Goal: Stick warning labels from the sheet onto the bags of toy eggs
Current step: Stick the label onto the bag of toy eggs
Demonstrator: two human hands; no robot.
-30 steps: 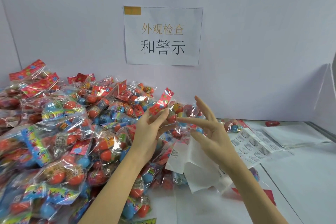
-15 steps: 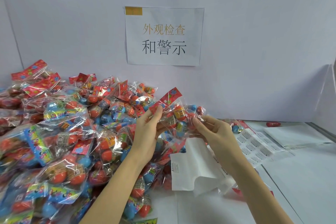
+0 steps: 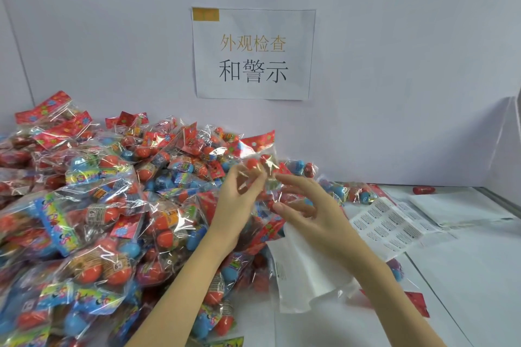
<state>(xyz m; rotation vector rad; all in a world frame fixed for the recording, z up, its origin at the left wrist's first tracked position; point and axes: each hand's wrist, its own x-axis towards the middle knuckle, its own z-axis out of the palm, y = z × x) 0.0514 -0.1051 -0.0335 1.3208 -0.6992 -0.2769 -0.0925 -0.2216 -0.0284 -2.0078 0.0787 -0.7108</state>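
1. The left hand (image 3: 239, 200) and right hand (image 3: 307, 211) are pinching one bag (image 3: 260, 166) above the pile (image 3: 98, 205).
2. Most labels are seemingly waiting on the sheet (image 3: 392, 222), lying on the surface (image 3: 465, 276).

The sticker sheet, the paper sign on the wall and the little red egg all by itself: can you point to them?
sticker sheet (image 3: 387, 227), head view, on a printed label near its middle.
paper sign (image 3: 253, 76), head view, on the black characters.
lone red egg (image 3: 423, 190), head view, on its middle.
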